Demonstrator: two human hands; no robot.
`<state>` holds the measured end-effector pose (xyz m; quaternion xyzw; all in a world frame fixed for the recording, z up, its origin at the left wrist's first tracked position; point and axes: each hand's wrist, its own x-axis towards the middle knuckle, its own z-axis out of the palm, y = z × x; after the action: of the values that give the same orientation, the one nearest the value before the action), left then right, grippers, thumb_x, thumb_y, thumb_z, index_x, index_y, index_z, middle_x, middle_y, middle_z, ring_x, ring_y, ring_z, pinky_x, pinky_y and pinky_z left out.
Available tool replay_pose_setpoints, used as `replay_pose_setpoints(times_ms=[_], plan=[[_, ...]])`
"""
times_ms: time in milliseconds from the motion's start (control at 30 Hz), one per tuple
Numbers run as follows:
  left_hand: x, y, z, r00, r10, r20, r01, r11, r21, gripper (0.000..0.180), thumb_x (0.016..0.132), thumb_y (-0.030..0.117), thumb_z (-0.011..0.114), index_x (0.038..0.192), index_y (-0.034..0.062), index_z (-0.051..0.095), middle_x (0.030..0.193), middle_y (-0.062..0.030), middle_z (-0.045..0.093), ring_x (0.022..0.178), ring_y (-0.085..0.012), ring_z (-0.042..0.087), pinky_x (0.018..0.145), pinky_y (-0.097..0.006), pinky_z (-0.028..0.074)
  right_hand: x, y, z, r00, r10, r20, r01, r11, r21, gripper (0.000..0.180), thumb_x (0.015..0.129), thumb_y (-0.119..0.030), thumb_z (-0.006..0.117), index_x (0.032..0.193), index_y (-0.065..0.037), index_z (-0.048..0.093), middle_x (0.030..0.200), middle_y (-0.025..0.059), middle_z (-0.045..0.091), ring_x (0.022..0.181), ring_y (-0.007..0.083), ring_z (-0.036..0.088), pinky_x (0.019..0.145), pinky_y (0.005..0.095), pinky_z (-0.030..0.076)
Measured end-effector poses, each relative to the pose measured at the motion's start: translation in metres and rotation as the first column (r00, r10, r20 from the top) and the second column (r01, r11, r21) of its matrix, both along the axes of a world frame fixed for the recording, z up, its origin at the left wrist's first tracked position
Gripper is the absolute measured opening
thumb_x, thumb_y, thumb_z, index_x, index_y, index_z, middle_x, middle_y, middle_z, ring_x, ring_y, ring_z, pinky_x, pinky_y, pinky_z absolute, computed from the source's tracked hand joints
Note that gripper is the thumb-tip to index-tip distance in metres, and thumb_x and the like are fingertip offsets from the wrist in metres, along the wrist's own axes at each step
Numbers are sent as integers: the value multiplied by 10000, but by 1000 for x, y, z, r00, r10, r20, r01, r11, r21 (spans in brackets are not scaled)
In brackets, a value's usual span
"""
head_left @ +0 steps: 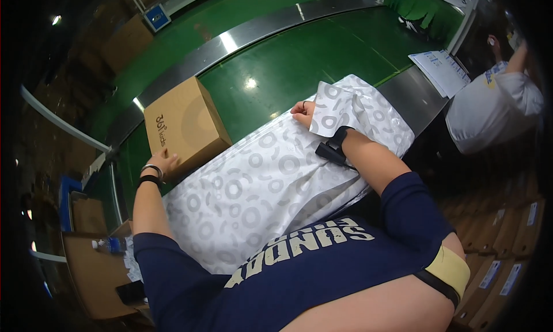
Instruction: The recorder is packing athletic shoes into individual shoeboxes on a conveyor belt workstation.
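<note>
At the near edge of the green conveyor table [276,61], two hands work a box and a mailer bag.

Left hand [163,160] lies flat, fingers spread, on the near corner of the brown cardboard box [184,122], which sits far-left of the bag and touching it. The white ring-patterned plastic mailer bag [271,182] runs long from near-left to far-right, between both arms. Right hand [303,110] is closed, pinching the bag's folded far flap. Each hand is nearest its own item.
</note>
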<state>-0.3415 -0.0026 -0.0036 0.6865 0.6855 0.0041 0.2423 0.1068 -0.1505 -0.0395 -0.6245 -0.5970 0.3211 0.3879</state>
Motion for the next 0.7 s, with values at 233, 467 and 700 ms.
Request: replay_pose_setpoints(times_ms=[233, 467, 700], plan=[[166, -125, 14, 702, -684, -197, 711, 660, 241, 692, 703, 470, 613, 1278, 163, 379, 1303, -166, 361, 1194, -375, 322, 930, -617, 212, 15, -65, 67, 863, -38, 503, -34, 991, 132, 343, 740, -344, 586, 1036, -171, 581, 1027, 50, 568, 999, 243, 504, 902, 371, 359], [175, -190, 1, 545, -759, -357, 804, 593, -34, 877, 636, 612, 597, 1349, 224, 265, 1411, -183, 163, 1281, -417, 150, 953, -623, 168, 117, -99, 48, 581, -463, 669, 270, 886, 378, 444, 711, -268, 644, 1112, -108, 535, 990, 143, 584, 918, 313, 552, 802, 348, 438], [154, -189, 11, 603, -637, -480, 687, 721, -93, 895, 602, 617, 619, 1341, 241, 282, 1385, -215, 214, 1272, -414, 182, 982, -583, 163, 147, -110, 32, 608, -136, 782, 433, 882, -184, 643, 748, -488, 533, 1290, -174, 391, 1365, 182, 281, 1268, 330, 238, 1015, 510, 141]])
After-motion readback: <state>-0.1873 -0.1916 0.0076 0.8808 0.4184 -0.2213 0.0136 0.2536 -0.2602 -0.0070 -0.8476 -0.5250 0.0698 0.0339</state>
